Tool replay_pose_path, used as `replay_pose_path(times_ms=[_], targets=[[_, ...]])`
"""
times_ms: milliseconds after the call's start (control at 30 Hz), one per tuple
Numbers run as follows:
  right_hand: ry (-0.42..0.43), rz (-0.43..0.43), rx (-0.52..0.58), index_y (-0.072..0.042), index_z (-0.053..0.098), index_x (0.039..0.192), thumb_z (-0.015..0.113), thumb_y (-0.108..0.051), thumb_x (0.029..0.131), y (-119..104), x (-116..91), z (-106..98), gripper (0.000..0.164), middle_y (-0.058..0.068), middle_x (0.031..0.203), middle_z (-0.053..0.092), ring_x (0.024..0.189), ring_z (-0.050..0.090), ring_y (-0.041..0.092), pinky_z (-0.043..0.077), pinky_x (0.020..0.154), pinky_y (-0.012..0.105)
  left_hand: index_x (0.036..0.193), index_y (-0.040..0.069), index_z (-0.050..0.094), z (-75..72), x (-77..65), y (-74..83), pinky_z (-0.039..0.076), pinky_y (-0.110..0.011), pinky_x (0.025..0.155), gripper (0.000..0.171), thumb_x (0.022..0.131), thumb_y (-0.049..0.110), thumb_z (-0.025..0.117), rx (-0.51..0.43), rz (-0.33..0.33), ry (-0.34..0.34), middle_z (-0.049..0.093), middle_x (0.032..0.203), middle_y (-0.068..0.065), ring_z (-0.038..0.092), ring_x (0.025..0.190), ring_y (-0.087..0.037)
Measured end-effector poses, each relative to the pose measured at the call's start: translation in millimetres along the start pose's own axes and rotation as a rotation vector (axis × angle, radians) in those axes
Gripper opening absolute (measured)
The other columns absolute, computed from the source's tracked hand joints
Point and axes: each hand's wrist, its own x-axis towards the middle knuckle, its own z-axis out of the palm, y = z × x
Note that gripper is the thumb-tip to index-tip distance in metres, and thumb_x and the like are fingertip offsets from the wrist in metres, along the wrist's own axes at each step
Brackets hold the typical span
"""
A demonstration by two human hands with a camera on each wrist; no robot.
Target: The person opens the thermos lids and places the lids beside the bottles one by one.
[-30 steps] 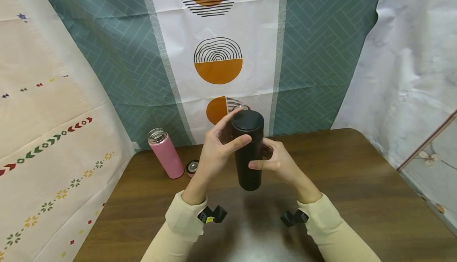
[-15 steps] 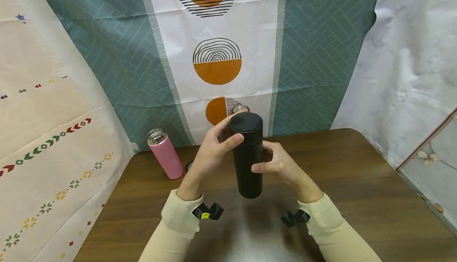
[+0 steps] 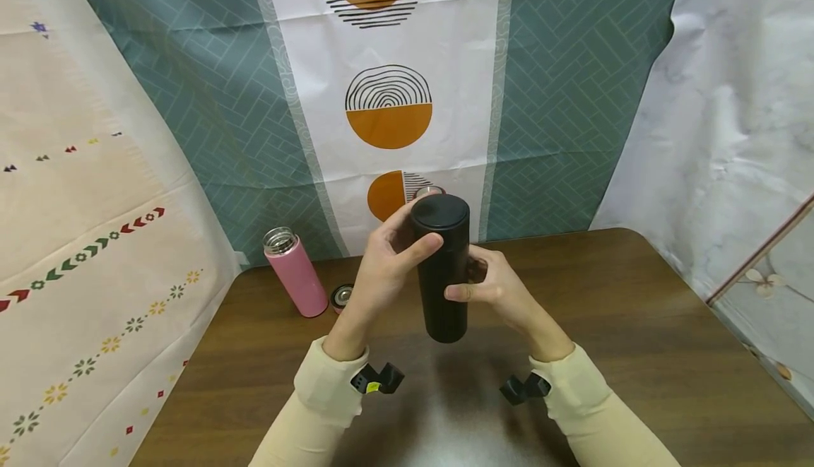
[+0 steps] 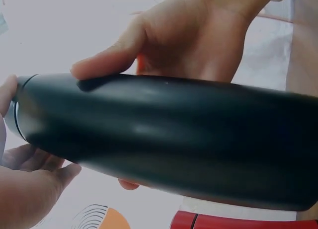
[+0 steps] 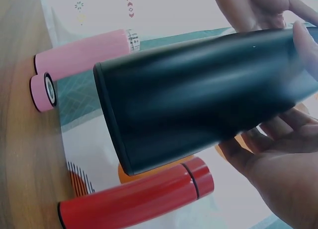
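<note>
A black thermos flask (image 3: 441, 318) is held upright above the table, its lid (image 3: 441, 213) on top. My left hand (image 3: 380, 265) grips it near the top, thumb lying across the seam below the lid. Lower down, my right hand (image 3: 502, 292) holds the body from the right side, with its thumb on the near face. The left wrist view shows a fine gap line (image 4: 18, 120) between lid and body. Fingers behind the flask are partly hidden in the head view.
An uncapped pink thermos (image 3: 297, 276) stands at the table's back left, its pink lid (image 3: 342, 297) beside it. Behind the black flask stands a red thermos (image 5: 134, 199) with its cap on. A patterned cloth (image 3: 407, 50) hangs behind the wooden table (image 3: 636, 354).
The black flask dipped slightly half a second ago and is back up now. My left hand swung a little left, then returned right. Both hands keep their hold.
</note>
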Motion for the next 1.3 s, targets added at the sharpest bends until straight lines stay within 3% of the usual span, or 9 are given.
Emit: replay_pose_path(times_ms=[400, 633, 967, 1133, 1300], targets=[[-0.128, 0.007, 0.137, 0.001, 0.065, 0.132, 0.080, -0.023, 0.088, 4, 1, -6, 0.052, 0.013, 0.115, 0.073, 0.101, 0.068, 0.031, 0.056, 0.092, 0.041, 0.156, 0.011, 0.047, -9.4, 3.1, 2.9, 0.041, -0.046, 0.117, 0.092, 0.087, 0.065, 0.074, -0.050, -0.042, -0.086, 0.049, 0.158, -0.007, 0.051, 0.140, -0.026], [-0.096, 0.012, 0.116, 0.002, 0.065, 0.130, 0.079, -0.021, 0.087, 3, 1, -4, 0.051, 0.013, 0.114, 0.072, 0.101, 0.068, 0.033, 0.056, 0.092, 0.043, 0.155, 0.007, 0.047, -7.7, 3.6, 2.1, 0.040, -0.047, 0.117, 0.092, 0.087, 0.063, 0.075, -0.063, -0.033, -0.073, 0.050, 0.157, -0.006, 0.051, 0.139, -0.028], [-0.011, 0.029, 0.085, 0.002, 0.066, 0.127, 0.081, -0.015, 0.085, -1, 1, 2, 0.048, 0.013, 0.113, 0.072, 0.102, 0.069, 0.031, 0.055, 0.093, 0.039, 0.155, 0.007, 0.047, 1.3, 3.2, 3.4, 0.045, -0.045, 0.114, 0.090, 0.088, 0.059, 0.076, -0.036, 0.006, 0.008, 0.057, 0.149, -0.005, 0.056, 0.132, -0.029], [-0.041, 0.026, 0.118, 0.001, 0.066, 0.129, 0.081, -0.018, 0.086, 0, 0, 1, 0.050, 0.013, 0.116, 0.072, 0.106, 0.068, 0.031, 0.056, 0.094, 0.040, 0.157, 0.011, 0.045, -2.8, 2.0, 4.6, 0.045, -0.045, 0.113, 0.091, 0.088, 0.062, 0.075, -0.051, -0.024, -0.026, 0.055, 0.151, -0.006, 0.054, 0.134, -0.029], [-0.103, 0.011, 0.159, 0.001, 0.066, 0.128, 0.082, -0.026, 0.087, 1, 0, -2, 0.052, 0.013, 0.115, 0.071, 0.103, 0.067, 0.031, 0.056, 0.092, 0.042, 0.157, 0.007, 0.044, -7.3, 2.4, 3.9, 0.040, -0.047, 0.117, 0.093, 0.089, 0.062, 0.074, -0.074, -0.037, -0.078, 0.048, 0.158, -0.008, 0.048, 0.142, -0.027]])
